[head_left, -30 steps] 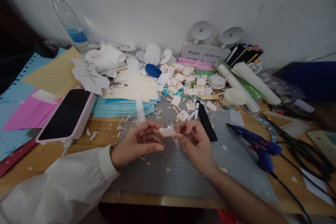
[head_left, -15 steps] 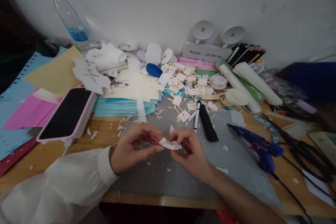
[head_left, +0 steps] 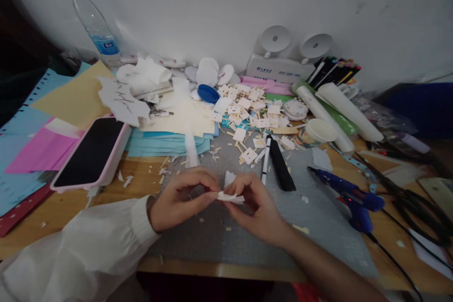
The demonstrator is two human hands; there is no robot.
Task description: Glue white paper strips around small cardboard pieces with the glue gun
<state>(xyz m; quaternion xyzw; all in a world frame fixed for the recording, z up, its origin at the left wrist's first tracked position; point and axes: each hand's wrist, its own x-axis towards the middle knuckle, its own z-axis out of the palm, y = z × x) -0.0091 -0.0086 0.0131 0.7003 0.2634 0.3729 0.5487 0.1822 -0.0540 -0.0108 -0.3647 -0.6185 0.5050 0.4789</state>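
Note:
Between my two hands is a small folded piece of white paper [head_left: 230, 197], held over the grey cutting mat [head_left: 226, 245]. My left hand [head_left: 187, 198] pinches its left end between thumb and fingertips. Gripping the right end, my right hand [head_left: 253, 203] has its fingers curled round the paper. Another white scrap [head_left: 230, 178] shows just behind the fingers of my right hand. Beyond the hands lie a white pen [head_left: 266, 160] and a thick black marker [head_left: 281, 165]. Small paper cut-outs with drawn faces [head_left: 249, 155] are heaped farther back.
A blue glue gun [head_left: 348, 193] with a lit red light lies at right, near black scissors [head_left: 417, 212]. A phone [head_left: 92, 151] in a pink case rests at left. Behind stand a water bottle [head_left: 94, 28], a paper cup [head_left: 316, 133] and a two-headed lamp [head_left: 279, 68].
The white paper between my hands has been folded or pressed narrower, and my left thumb now lies on its end. Both hands stay in nearly the same place.

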